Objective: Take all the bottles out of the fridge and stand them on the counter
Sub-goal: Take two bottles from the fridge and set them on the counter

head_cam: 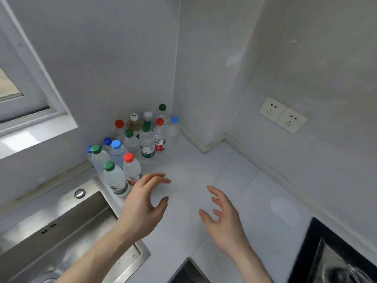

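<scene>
Several plastic bottles with red, green, blue and white caps stand upright in the corner of the white counter [234, 180]. Nearest to me are a green-capped bottle [115, 178] and a red-capped bottle [132, 168]. Further back stand a red-labelled bottle [160, 135] and a green-labelled bottle [147, 141]. My left hand [142, 205] hovers open just right of the nearest bottles, fingers spread, holding nothing. My right hand [224, 219] is open over the bare counter, also holding nothing. The fridge is out of view.
A steel sink [61, 231] lies at the left, right beside the nearest bottles. A black stove top [336, 258] fills the lower right corner. Two wall sockets [282, 114] sit on the right wall. A window [24, 99] is at the upper left.
</scene>
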`<state>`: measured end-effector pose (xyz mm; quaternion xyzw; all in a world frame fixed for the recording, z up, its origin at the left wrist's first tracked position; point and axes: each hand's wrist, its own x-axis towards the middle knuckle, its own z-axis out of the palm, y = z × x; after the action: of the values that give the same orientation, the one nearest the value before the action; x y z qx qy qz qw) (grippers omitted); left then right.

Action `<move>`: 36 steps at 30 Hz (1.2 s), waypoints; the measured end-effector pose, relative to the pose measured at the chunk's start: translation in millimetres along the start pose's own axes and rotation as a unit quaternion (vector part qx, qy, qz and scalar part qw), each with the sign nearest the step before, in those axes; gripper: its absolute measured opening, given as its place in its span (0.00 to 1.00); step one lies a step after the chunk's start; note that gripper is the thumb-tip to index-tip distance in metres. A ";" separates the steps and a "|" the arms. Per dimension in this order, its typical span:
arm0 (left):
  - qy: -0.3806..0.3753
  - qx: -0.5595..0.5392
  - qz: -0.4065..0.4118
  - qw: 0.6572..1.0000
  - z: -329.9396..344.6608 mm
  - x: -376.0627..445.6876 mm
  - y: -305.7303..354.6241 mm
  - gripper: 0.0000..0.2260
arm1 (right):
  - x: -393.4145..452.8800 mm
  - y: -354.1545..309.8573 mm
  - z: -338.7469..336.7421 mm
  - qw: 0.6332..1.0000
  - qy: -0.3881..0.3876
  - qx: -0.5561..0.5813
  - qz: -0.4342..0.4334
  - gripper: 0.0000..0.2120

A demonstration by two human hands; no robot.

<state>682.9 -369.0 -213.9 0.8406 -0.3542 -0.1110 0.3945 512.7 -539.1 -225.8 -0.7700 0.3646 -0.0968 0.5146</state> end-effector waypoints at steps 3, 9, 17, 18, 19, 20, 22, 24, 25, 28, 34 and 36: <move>-0.056 0.002 0.057 0.997 26.2 4.9 37.7 0.17 | -36.7 9.5 -40.4 0.999 0.050 -0.002 0.008 0.28; -0.147 -0.016 0.179 0.973 99.8 -33.3 135.2 0.17 | -151.4 47.4 -131.6 0.981 0.188 0.005 0.037 0.27; -0.275 -0.052 0.304 0.911 181.9 -150.4 262.3 0.17 | -337.6 100.5 -214.4 0.944 0.324 0.013 0.068 0.27; -0.286 -0.055 0.324 0.900 189.2 -165.5 274.9 0.17 | -358.5 106.5 -221.2 0.938 0.337 0.014 0.074 0.27; -0.296 -0.060 0.342 0.890 198.3 -183.0 289.8 0.17 | -383.2 113.6 -228.5 0.932 0.354 0.014 0.079 0.27; -0.306 -0.070 0.358 0.880 205.3 -197.8 302.7 0.18 | -403.7 118.5 -234.7 0.926 0.369 0.010 0.082 0.27; -0.317 -0.089 0.389 0.860 219.6 -226.2 326.3 0.18 | -442.7 127.7 -245.5 0.912 0.399 0.009 0.094 0.27; -0.336 -0.097 0.418 0.838 232.2 -256.6 350.7 0.19 | -483.8 135.4 -255.0 0.896 0.430 0.018 0.109 0.28; -0.350 -0.100 0.436 0.823 238.8 -273.7 365.0 0.19 | -507.4 139.8 -259.6 0.886 0.450 0.019 0.112 0.28; -0.384 -0.107 0.478 0.783 252.0 -315.5 405.0 0.18 | -564.8 147.6 -269.4 0.857 0.503 0.016 0.112 0.27; -0.431 -0.121 0.558 0.699 278.4 -393.4 481.6 0.17 | -666.1 158.0 -279.0 0.780 0.608 -0.008 0.146 0.25; -0.449 -0.129 0.579 0.668 291.0 -419.3 503.7 0.17 | -696.2 162.4 -279.2 0.749 0.642 -0.018 0.166 0.25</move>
<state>-12.4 -473.3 -72.4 0.2561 -0.8861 -0.2691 0.2771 -206.7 -313.6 -82.3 -0.4629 0.7327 -0.4746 0.1540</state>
